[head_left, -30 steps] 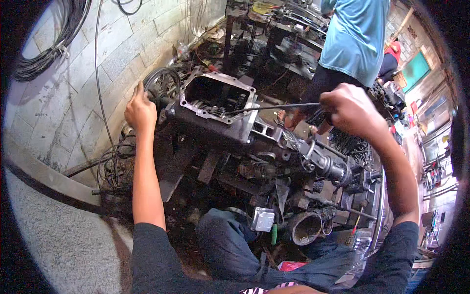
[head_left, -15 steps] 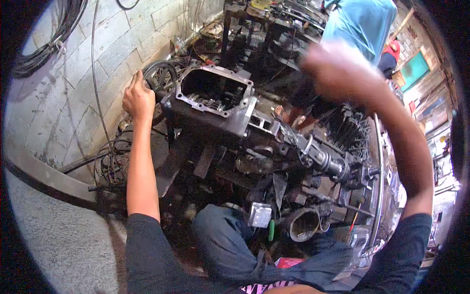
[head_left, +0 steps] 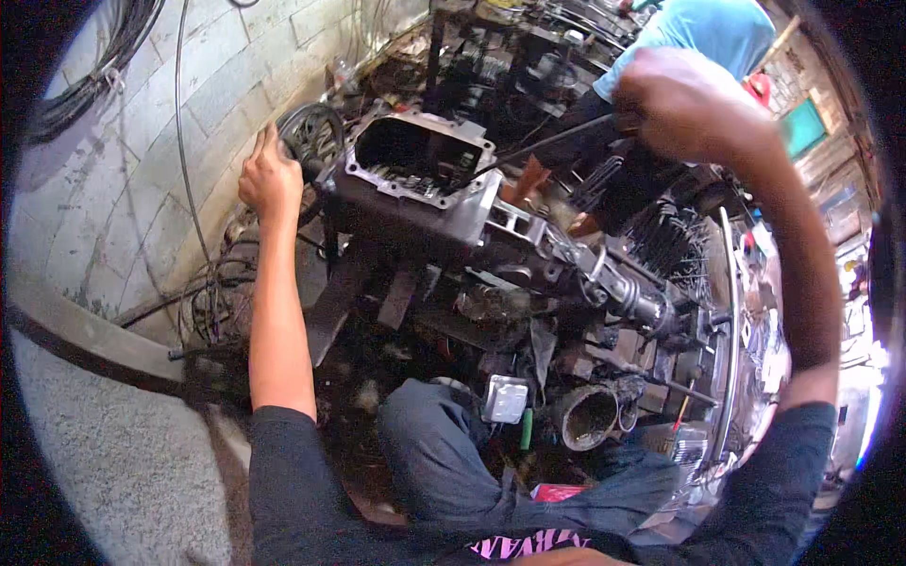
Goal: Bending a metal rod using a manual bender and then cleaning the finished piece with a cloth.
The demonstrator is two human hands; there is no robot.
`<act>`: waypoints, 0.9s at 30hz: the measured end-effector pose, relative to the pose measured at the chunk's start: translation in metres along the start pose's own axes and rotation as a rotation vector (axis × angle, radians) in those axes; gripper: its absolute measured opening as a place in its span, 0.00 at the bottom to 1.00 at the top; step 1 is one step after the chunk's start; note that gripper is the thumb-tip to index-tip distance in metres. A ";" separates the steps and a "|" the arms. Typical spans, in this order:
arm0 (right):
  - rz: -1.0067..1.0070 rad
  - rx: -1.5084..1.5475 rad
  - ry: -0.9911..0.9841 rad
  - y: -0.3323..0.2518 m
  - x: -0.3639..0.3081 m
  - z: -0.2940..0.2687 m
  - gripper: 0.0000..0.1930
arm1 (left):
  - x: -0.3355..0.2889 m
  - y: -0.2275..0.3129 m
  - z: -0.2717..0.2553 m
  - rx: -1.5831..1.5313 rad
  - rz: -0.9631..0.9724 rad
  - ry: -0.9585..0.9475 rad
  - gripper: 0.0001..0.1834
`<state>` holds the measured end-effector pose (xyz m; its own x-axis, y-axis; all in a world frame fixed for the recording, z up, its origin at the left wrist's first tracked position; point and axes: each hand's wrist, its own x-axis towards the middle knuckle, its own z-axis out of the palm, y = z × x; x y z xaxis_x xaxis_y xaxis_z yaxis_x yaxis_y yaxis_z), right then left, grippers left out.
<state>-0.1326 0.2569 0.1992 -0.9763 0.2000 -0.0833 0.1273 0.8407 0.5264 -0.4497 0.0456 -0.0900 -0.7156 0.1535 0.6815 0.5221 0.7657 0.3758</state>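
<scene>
A gearbox housing (head_left: 415, 215), grey and open at the top, lies across the middle with gears showing inside. At its left end my left hand (head_left: 272, 179) is closed around the dark shaft end (head_left: 311, 170), its thumb side hidden. My right hand (head_left: 675, 106), raised at upper right and smeared by motion, is closed on a long dark bar (head_left: 557, 141). The bar slants down leftward, its far tip at the right rim of the housing's opening. Whether the tip touches anything inside I cannot tell.
A pulley wheel (head_left: 311, 132) stands behind my left hand, beside the block wall (head_left: 236, 85). A person in a blue shirt (head_left: 713, 33) bends close behind my right hand. Nearer my legs are a ring-shaped metal casting (head_left: 587, 423) and a green-handled tool (head_left: 527, 429).
My right hand has shifted slightly right and up, and the dark bar now shows reaching to the housing. The person in blue has leaned lower. My left hand stays at the shaft end.
</scene>
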 end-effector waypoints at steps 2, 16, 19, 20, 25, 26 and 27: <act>-0.076 0.004 0.129 0.014 0.001 0.002 0.08 | 0.003 0.000 -0.001 -0.010 0.010 0.057 0.20; 0.104 0.151 0.191 -0.022 -0.024 0.068 0.07 | -0.001 0.006 0.000 -0.092 -0.024 0.165 0.22; 0.173 0.117 0.128 -0.050 -0.027 0.061 0.07 | -0.008 0.004 0.000 -0.086 -0.069 0.140 0.22; 0.153 0.114 0.150 -0.049 -0.029 0.061 0.07 | -0.009 -0.002 0.000 -0.160 -0.080 0.164 0.21; 0.068 0.020 0.065 -0.042 0.001 0.018 0.09 | -0.006 0.000 0.003 -0.144 -0.089 0.070 0.22; 0.039 -0.031 0.058 -0.049 0.002 0.009 0.09 | -0.003 0.000 0.001 -0.137 -0.080 0.083 0.22; 0.041 -0.029 0.052 -0.053 -0.007 0.020 0.09 | 0.001 0.001 -0.001 -0.133 -0.070 0.096 0.22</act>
<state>-0.1289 0.2207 0.1552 -0.9783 0.2066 -0.0177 0.1627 0.8175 0.5524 -0.4492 0.0461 -0.0886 -0.7081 0.0373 0.7051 0.5338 0.6820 0.5000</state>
